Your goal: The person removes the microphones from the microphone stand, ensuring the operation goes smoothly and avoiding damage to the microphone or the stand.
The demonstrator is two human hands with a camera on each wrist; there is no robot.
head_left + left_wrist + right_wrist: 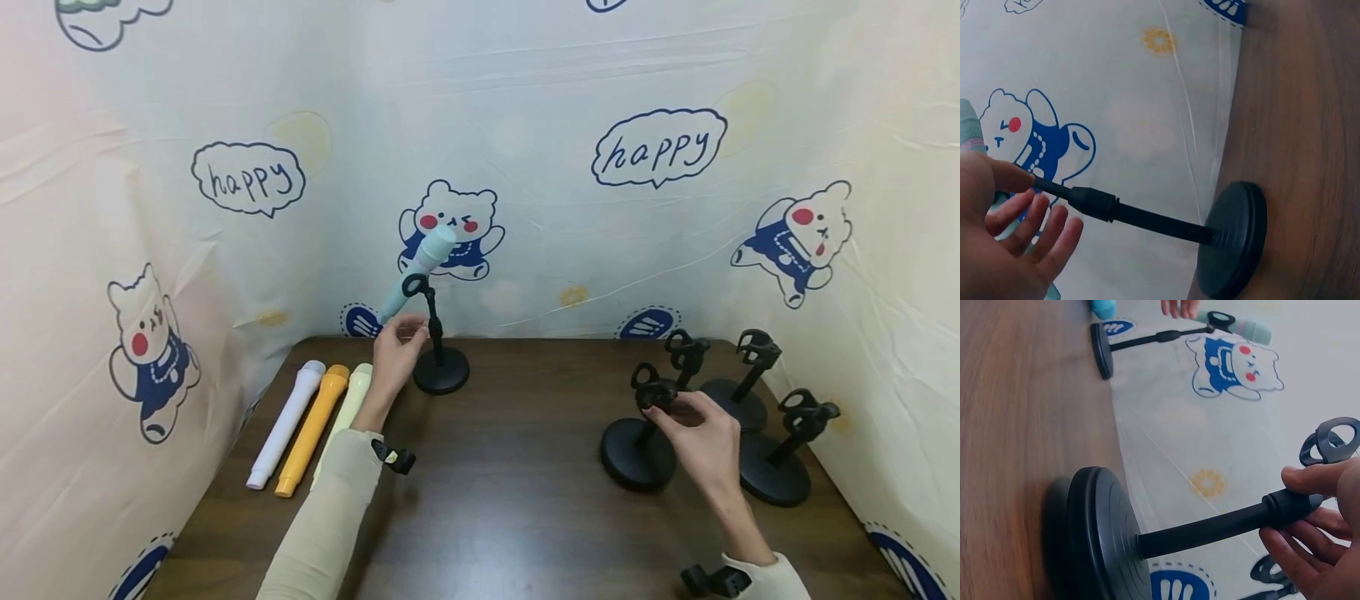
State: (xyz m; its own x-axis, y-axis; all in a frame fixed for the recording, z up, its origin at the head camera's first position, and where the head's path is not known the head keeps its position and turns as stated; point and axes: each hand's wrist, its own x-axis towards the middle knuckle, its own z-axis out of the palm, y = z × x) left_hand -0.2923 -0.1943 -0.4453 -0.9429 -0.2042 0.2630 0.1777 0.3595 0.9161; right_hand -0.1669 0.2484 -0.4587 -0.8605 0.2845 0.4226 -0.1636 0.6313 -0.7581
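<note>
A light blue toy microphone (426,260) sits slanted in the clip of a black desktop stand (442,372) near the table's back edge. My left hand (397,354) is beside that stand's post, in front of the microphone's lower end. Its fingers (1054,234) are loosely bent and spread; whether the thumb touches the post, I cannot tell. On the right, my right hand (701,433) grips the upper post of another black microphone stand (637,454), just below its ring clip. In the right wrist view the thumb and fingers pinch this stand's collar (1288,506). Its clip (1335,440) holds nothing.
Left of my left arm lie a lavender microphone (285,425), an orange one (313,429) and a pale yellow one (354,393), the last partly hidden by the arm. More black stands (776,471) crowd around my right hand. Printed cloth (525,125) hangs behind the table.
</note>
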